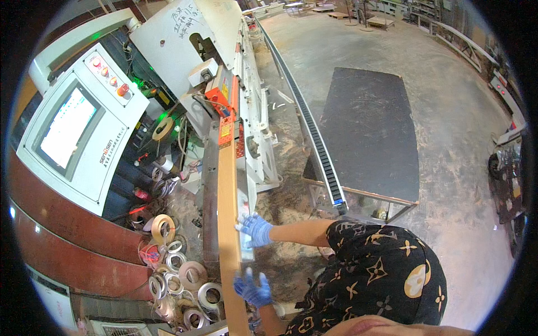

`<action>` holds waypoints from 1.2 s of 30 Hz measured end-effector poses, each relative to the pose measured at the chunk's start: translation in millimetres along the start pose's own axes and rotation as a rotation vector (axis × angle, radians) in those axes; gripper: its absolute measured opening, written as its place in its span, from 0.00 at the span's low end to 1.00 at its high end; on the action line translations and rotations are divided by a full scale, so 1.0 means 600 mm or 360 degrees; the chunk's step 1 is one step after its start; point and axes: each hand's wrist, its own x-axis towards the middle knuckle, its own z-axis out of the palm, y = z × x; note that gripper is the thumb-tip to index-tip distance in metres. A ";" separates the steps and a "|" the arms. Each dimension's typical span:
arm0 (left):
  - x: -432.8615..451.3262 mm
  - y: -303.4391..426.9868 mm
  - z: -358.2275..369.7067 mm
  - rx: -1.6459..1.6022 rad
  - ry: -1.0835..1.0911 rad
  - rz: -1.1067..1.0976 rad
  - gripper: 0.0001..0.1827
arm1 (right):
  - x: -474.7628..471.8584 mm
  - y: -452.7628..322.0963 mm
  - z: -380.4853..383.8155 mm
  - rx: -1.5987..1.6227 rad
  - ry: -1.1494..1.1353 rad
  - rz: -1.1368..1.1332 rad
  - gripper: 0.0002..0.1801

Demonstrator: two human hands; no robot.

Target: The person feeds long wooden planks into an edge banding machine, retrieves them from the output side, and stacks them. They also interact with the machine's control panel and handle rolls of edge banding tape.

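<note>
A long wooden board (228,210) lies lengthwise on the bed of an edge-banding machine, its far end at the orange guard (225,128). Beside the board's right edge is my right hand (254,230), in a blue-and-white glove, fingers spread and fingertips at the edge. Lower down, my left hand (253,289) wears a similar glove; its fingers are apart and point upward, close to the same edge. Neither hand is closed around the board. Whether the left fingers touch it, I cannot tell.
A control panel (113,122) with a lit screen stands at left. Rolls of edge banding (193,273) are piled below it. A narrow roller conveyor (309,122) runs right of the machine, beside a low table with a dark top (372,134). Machine parts (506,180) stand at far right.
</note>
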 end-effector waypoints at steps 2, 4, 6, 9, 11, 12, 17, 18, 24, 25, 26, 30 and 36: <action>-0.054 0.015 -0.002 -0.0189 -0.0328 -0.0082 0.34 | -0.024 -0.012 0.009 0.0040 -0.0072 -0.0082 0.49; -0.114 0.017 -0.010 -0.0294 -0.0724 -0.0217 0.34 | -0.043 -0.022 0.012 -0.0017 -0.0090 -0.0094 0.49; -0.170 0.002 -0.013 -0.0318 -0.1187 -0.0407 0.34 | -0.056 -0.033 0.012 -0.0014 -0.0110 -0.0116 0.48; -0.247 -0.021 -0.014 -0.0134 -0.1674 -0.0767 0.34 | -0.065 -0.049 0.010 0.0004 -0.0138 -0.0120 0.48; -0.275 -0.034 -0.008 -0.0256 -0.1819 -0.0810 0.35 | -0.067 -0.056 0.006 -0.0066 -0.0189 -0.0081 0.48; -0.282 -0.038 -0.004 -0.0322 -0.1894 -0.0835 0.36 | -0.065 -0.056 0.005 -0.0104 -0.0224 -0.0072 0.48; -0.274 -0.036 0.005 -0.0346 -0.1990 -0.0630 0.39 | -0.058 -0.055 0.007 -0.0160 -0.0281 -0.0077 0.48; -0.268 -0.032 0.004 -0.0360 -0.1954 -0.0518 0.40 | -0.058 -0.055 0.010 -0.0196 -0.0260 -0.0069 0.47; -0.244 -0.009 -0.011 -0.0394 -0.1992 -0.0804 0.42 | -0.053 -0.057 0.021 -0.0198 -0.0165 -0.0036 0.47; -0.240 -0.006 -0.011 -0.0417 -0.2005 -0.0825 0.41 | -0.053 -0.056 0.022 -0.0188 -0.0155 -0.0041 0.47; -0.237 -0.003 -0.012 -0.0427 -0.1985 -0.0843 0.41 | -0.050 -0.057 0.021 -0.0235 -0.0189 -0.0040 0.47; -0.228 0.005 -0.017 -0.0442 -0.1915 -0.0786 0.41 | -0.048 -0.054 0.018 -0.0235 -0.0179 0.0006 0.46; -0.224 0.009 -0.022 -0.0539 -0.1762 -0.0745 0.39 | -0.048 -0.049 0.019 -0.0233 -0.0119 -0.0036 0.47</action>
